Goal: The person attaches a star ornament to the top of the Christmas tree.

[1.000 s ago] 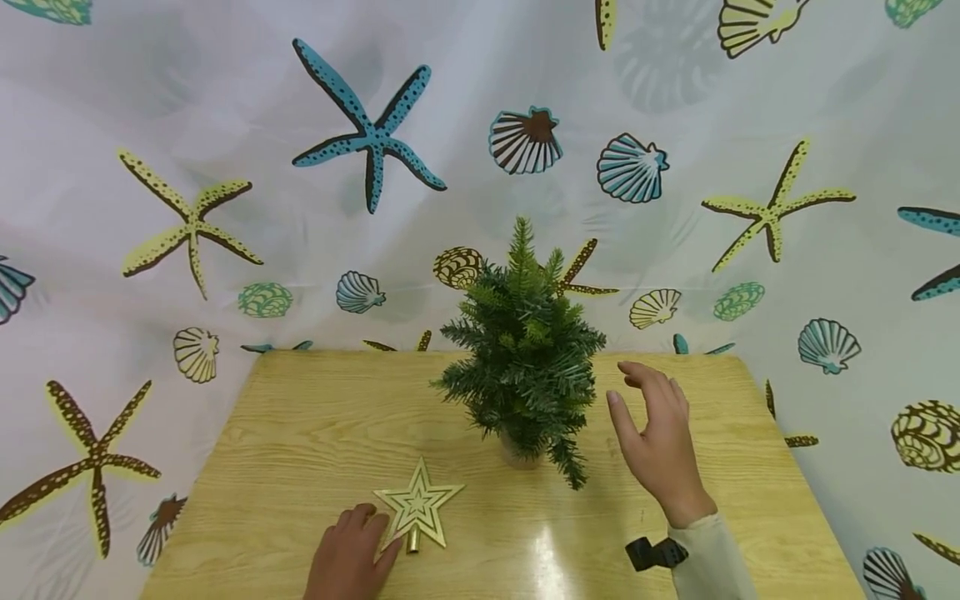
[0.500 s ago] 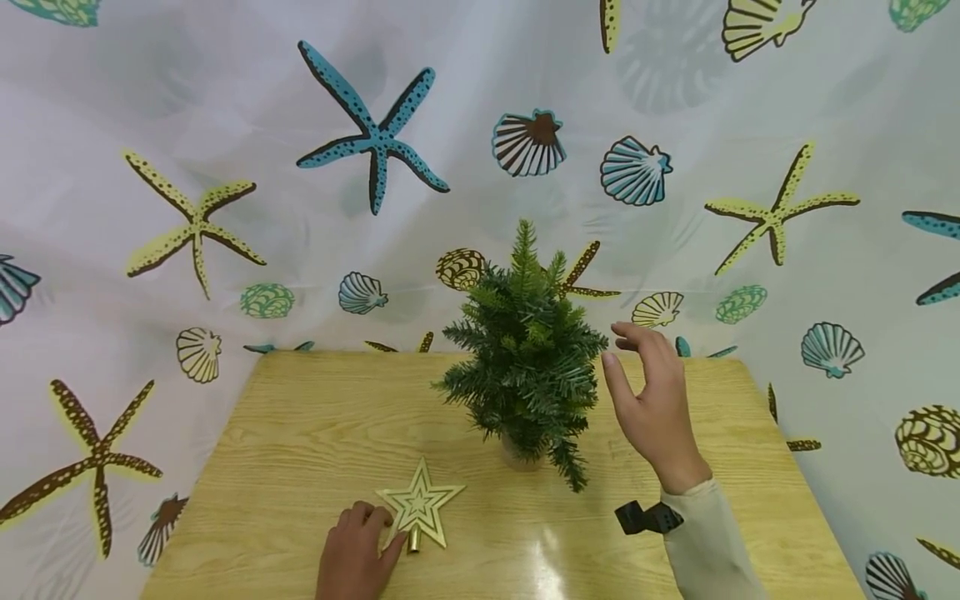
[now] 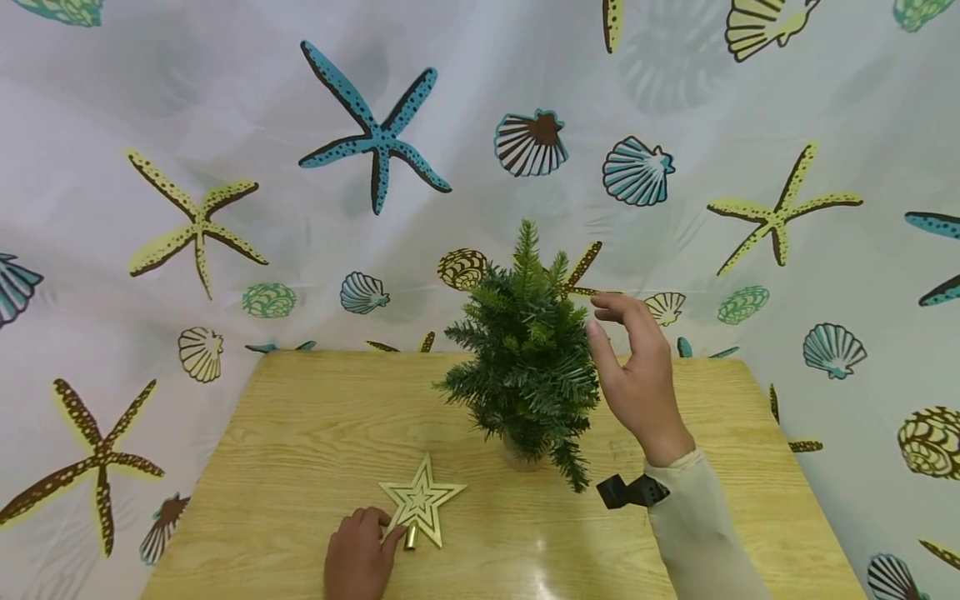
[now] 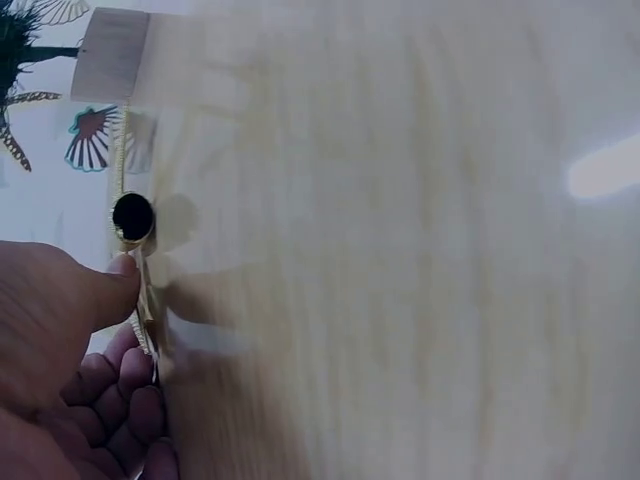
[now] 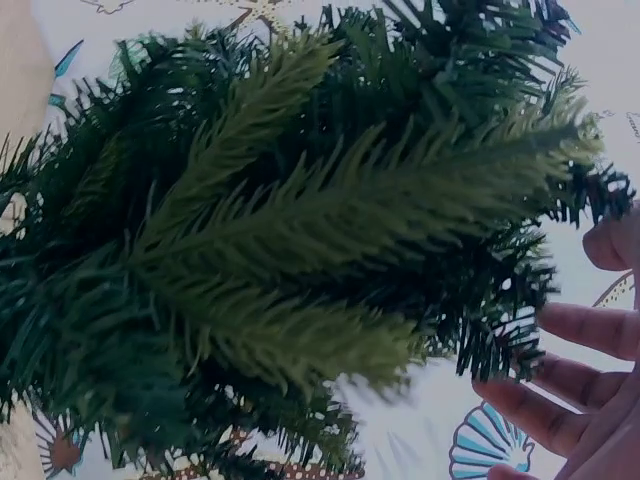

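Note:
A gold star tree topper (image 3: 422, 497) is at the front left of the table, beside my left hand (image 3: 358, 554). Thumb and fingers pinch its lower left point. The left wrist view shows the star edge-on, with the dark round mouth of its socket (image 4: 133, 217) facing the camera. A small artificial Christmas tree (image 3: 525, 358) stands upright in the middle. My right hand (image 3: 637, 375) is beside the tree's upper right side, fingers loosely bent and holding nothing. In the right wrist view, those fingers (image 5: 575, 385) are close to the branches; whether they touch, I cannot tell.
The wooden table (image 3: 315, 417) carries the tree on a pale round base (image 3: 522, 454). Behind and on both sides hangs a white curtain (image 3: 465, 50) printed with starfish and shells. A black wrist camera (image 3: 630, 492) sits at the right sleeve.
My right hand has risen and moved left, closer to the upper part of the tree. The left hand has shifted slightly right, and the star has turned a little.

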A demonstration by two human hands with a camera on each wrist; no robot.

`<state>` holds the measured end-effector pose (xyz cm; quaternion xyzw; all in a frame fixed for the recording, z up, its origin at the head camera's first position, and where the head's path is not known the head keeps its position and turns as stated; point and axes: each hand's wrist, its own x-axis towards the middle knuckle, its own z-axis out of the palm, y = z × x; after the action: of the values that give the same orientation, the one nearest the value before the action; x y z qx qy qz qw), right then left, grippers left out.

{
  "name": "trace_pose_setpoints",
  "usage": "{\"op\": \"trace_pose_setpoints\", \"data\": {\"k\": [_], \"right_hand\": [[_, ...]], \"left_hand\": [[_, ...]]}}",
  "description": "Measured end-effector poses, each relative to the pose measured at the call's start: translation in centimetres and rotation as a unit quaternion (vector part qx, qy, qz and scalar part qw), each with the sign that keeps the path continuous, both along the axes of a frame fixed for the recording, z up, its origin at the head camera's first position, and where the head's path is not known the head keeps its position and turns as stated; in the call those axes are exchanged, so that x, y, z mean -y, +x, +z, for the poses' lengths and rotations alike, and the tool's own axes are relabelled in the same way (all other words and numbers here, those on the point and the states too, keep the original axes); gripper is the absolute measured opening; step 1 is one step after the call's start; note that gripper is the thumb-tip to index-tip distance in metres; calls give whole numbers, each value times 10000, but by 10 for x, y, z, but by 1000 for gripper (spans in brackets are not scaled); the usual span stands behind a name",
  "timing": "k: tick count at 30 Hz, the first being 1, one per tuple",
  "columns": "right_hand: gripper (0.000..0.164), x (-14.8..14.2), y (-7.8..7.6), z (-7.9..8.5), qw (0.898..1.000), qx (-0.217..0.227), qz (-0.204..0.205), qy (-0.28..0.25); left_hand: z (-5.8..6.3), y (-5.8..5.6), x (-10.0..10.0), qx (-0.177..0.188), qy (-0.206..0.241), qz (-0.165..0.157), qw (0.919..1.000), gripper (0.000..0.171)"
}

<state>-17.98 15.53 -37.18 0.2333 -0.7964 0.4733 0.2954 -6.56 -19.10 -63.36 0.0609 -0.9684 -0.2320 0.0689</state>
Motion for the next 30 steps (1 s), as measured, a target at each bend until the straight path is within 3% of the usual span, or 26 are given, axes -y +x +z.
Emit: {"op": "trace_pose_setpoints", "data": {"k": [6,10,19,25,30], "right_hand": [[31,6,-4,5,9999,1,108,-54],[30,10,-7,12,9997,-36,220,-72],[30,21,-13,33,9977,148,599,-294],[31,36,-19,46,9915,588,1055,-489],[32,48,-24,53,9898,675,1145,-515]], "left_hand": [[4,1,-1,19,108,90,9999,26],[5,1,2,140,417,176,9989,24],[10,-2,8,678,981,88,9928,24],[10,-3,10,560,1305,145,9898,19],[8,-3,9,518,1592,299,9854,18]]}}
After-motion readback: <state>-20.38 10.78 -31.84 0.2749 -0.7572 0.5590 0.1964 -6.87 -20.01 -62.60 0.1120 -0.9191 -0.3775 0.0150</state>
